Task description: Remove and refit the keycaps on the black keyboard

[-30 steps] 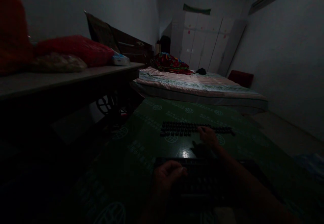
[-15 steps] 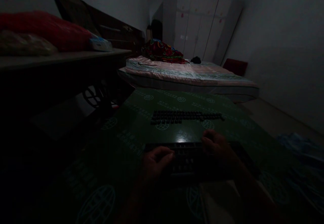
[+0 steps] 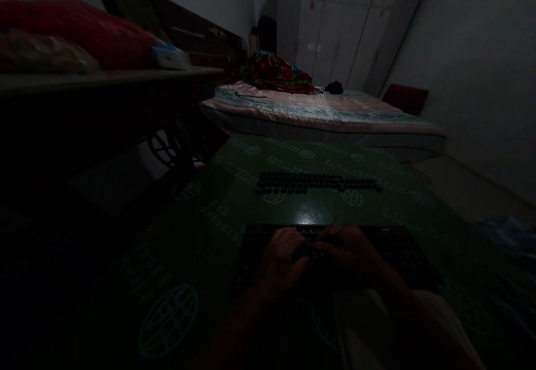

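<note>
From afar I judge fine work on the long black keyboard (image 3: 402,250) at six o'clock, steadiness needed next, left hand (image 3: 281,258) and right hand (image 3: 349,247) curled over it, fingers' pinch too dark to tell, small black keycaps (image 3: 310,182) toward twelve.
</note>
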### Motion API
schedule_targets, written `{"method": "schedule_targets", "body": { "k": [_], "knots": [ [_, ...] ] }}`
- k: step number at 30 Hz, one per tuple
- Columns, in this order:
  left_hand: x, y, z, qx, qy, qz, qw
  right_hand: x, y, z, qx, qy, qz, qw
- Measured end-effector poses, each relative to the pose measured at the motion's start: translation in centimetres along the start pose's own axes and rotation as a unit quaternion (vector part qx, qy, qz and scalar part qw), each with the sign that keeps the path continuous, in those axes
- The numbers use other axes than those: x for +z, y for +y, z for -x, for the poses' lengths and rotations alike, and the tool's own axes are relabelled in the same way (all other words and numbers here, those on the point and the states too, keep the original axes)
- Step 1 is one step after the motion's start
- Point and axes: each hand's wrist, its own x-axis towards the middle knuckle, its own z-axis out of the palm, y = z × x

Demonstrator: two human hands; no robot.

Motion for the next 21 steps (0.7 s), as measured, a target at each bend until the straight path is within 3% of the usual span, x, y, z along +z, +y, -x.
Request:
{"method": "schedule_targets", "body": {
  "k": [6, 21],
  "knots": [
    [1.3, -0.5, -0.2, 0.04, -0.027, -0.059, 0.997, 0.4, -0.1, -0.1, -0.02, -0.017, 0.028, 0.999],
    [2.3, -0.7, -0.6, -0.025, -0.108, -0.097, 0.989, 1.1, -0.4, -0.3, -0.037, -0.043, 0.083, 0.995]
  ]
}}
